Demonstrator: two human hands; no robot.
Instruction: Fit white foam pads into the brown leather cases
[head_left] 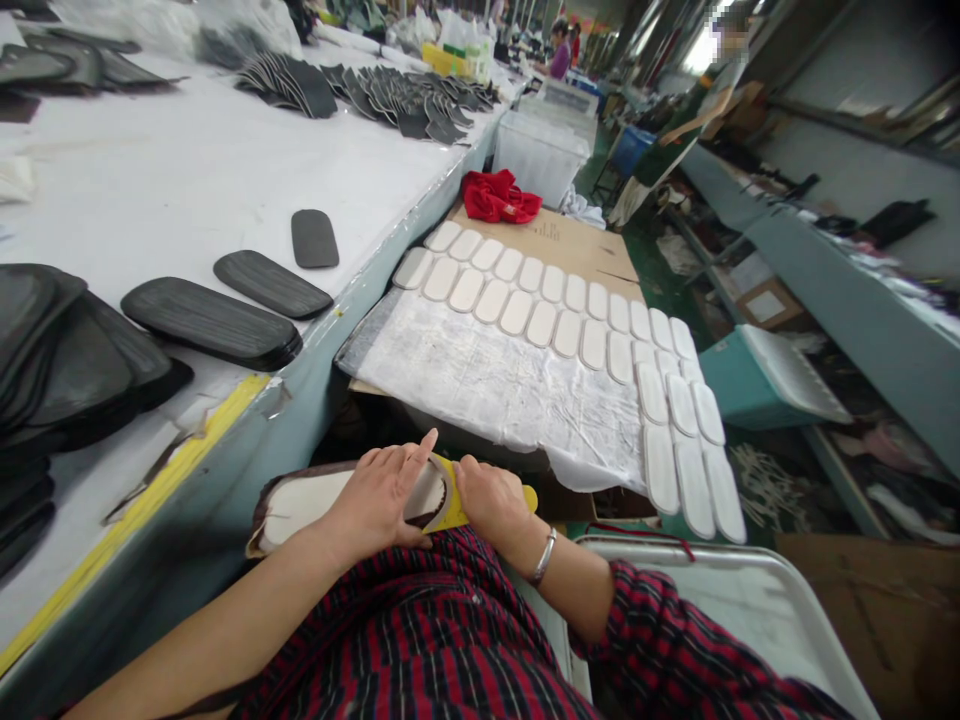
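Observation:
My left hand [382, 495] presses down on a white insole with a dark brown edge [300, 500] that lies across my lap. My right hand [491, 500] grips a yellow piece [450, 510] at the insole's right end; what lies under the fingers is hidden. Ahead of me, on a white sheet [495, 385] over cardboard, several white insoles [577, 320] lie in curved rows.
Black soles [214, 322] lie singly and in stacks on the long white table [187, 170] to my left. A red cloth [499, 195] lies on cardboard. A teal bin [757, 375] stands right, a white tray rim [720, 560] near me. People work far back.

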